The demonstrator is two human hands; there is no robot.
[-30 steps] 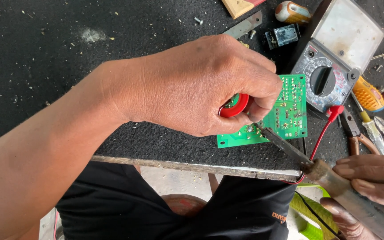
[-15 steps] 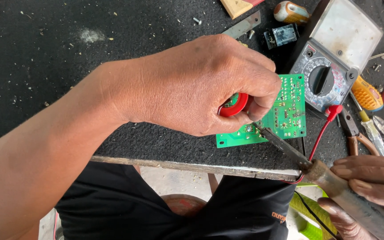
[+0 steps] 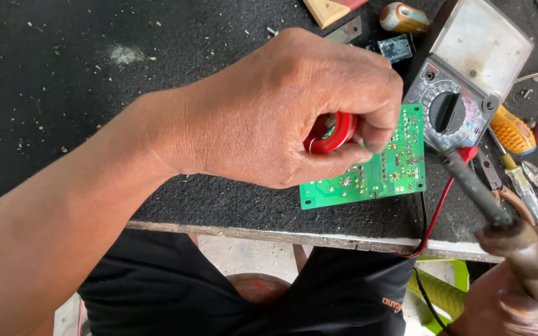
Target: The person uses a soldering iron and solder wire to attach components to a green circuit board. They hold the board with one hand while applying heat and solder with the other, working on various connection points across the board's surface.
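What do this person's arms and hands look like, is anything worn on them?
Both are bare. The left hand has no glove, ring or watch, and its forearm shows no sleeve right up to the picture's edge. The right hand is only partly in view at the lower right corner, also ungloved. Below the table edge, dark clothing shows.

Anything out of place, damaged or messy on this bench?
Nothing looks damaged. Small pale crumbs and a dusty smudge litter the black bench mat, and the green circuit board under the left hand sits askew to the bench edge.
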